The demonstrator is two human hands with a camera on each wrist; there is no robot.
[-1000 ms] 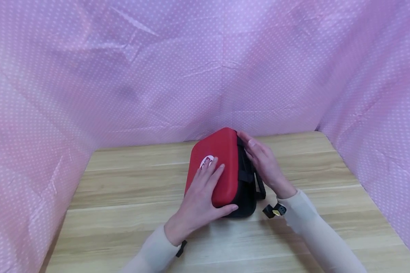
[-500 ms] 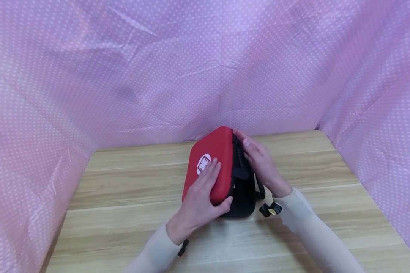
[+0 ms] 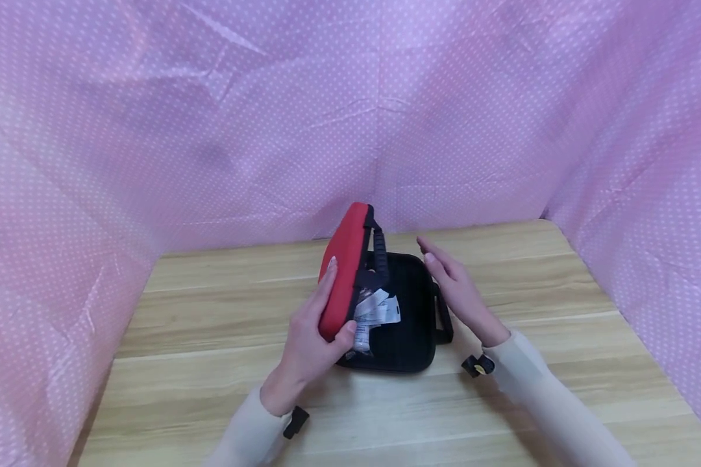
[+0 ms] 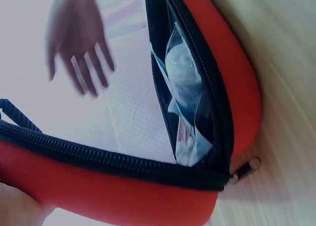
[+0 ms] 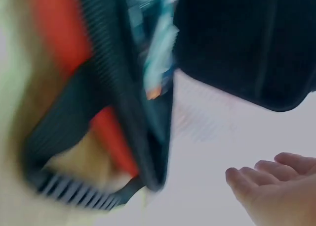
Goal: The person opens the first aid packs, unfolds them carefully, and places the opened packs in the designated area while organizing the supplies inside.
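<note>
Gripping red lid (image 3: 349, 253): left hand (image 3: 306, 334) | right hand (image 3: 460, 292): outstretched beside black base (image 3: 409, 331) | packets (image 3: 380, 312): partly hidden (too small to read)

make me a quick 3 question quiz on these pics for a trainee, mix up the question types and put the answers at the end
1. Which hand holds the red lid of the case?

2. True or false: the case is fully closed.

3. What shows inside the case?
a) apples
b) white packets
c) books

Key:
1. The left hand.
2. False; the lid stands raised, with the black interior showing.
3. b
</note>
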